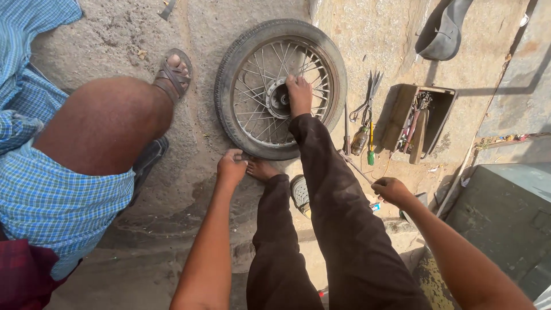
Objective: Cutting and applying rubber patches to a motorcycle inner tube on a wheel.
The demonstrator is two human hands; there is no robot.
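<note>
A spoked motorcycle wheel [280,89] lies flat on the concrete ground [115,34], pinned at the hub by the person's bare foot [299,95]. The left hand [231,167] is closed on the tyre's near edge. The right hand [391,190] hangs loosely curled near scattered hand tools [363,123] beside a wooden toolbox [422,115]; it seems empty, though I cannot tell.

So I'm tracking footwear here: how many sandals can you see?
2: a brown sandal on another person's foot left of the wheel, and a loose sandal between the dark trouser legs. Others may be hidden.
</note>
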